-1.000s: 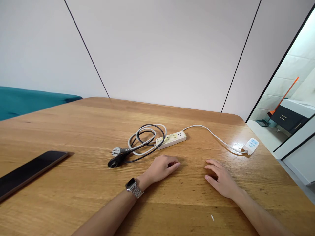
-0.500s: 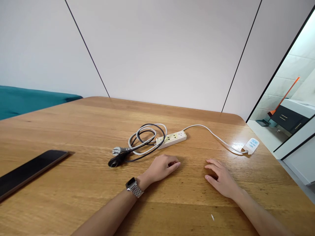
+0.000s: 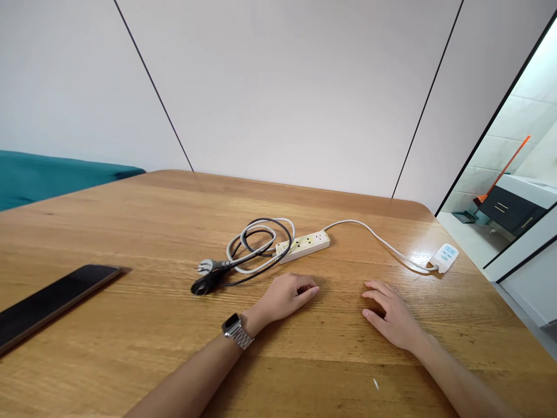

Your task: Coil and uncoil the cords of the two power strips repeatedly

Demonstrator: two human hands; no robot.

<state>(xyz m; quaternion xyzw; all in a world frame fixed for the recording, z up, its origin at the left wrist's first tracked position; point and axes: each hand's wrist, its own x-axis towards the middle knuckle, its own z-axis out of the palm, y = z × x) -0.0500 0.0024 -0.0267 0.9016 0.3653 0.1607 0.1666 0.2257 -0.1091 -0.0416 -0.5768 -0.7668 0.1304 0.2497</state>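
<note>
My left hand [image 3: 289, 297] rests on the wooden table, its fingers loosely bent with a gap to the thumb and nothing held. A watch with a metal band [image 3: 237, 331] is on that wrist. Just beyond this hand lies a white power strip [image 3: 304, 247], apart from it. Looped over the strip's left end are a grey and a black cable, ending in a grey plug [image 3: 206, 266] and a black plug [image 3: 204, 284]. My right hand [image 3: 391, 316] lies on the table, open, fingers spread. From the strip a white cord runs right to a flat white switch box [image 3: 444, 258].
A dark tablet-like device [image 3: 56, 299] lies at the left of the table [image 3: 174, 200]. A small white scrap [image 3: 376, 384] is near the front edge. Behind stands a pale panelled wall [image 3: 287, 93]. Teal upholstery [image 3: 61, 180] borders the left; a doorway is at right.
</note>
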